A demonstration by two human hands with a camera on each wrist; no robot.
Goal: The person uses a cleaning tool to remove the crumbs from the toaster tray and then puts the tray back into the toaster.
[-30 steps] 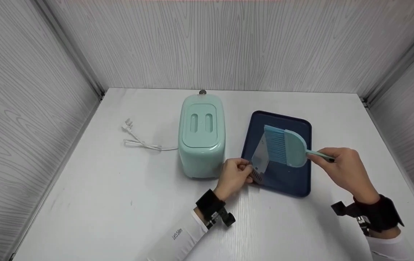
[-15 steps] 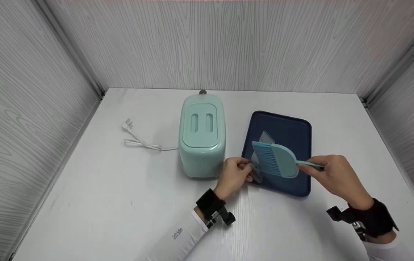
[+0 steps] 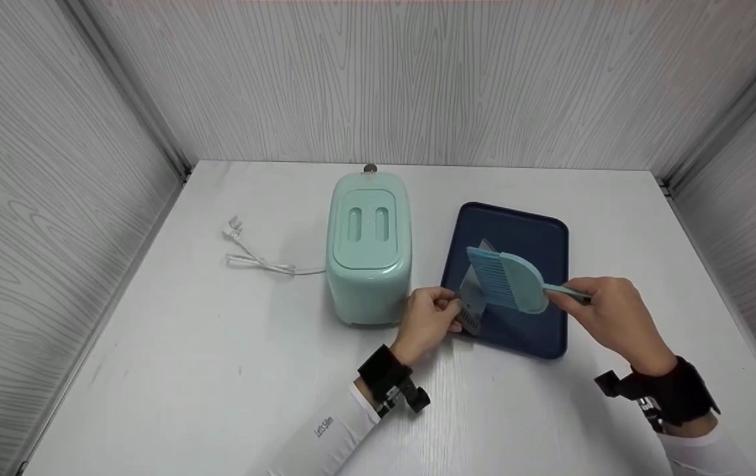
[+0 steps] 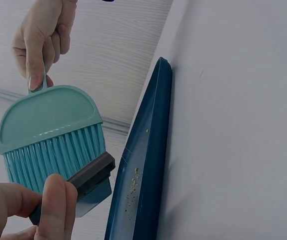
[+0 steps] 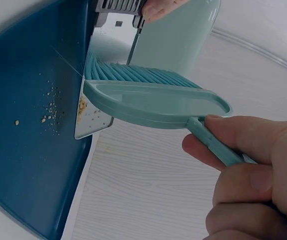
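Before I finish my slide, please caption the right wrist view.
Right hand grips a teal brush, its bristles at a shiny plate; crumbs dot the blue tray.

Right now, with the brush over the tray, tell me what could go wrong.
The brush could flick the crumbs on the metal plate past the tray onto the table. The left hand pinches the plate only by its slotted end, so a hard stroke might twist it loose.

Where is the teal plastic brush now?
In the head view, right of centre: the brush is in the right hand, over the dark blue rectangular tray, its bristles by the thin silvery plate in the left hand.
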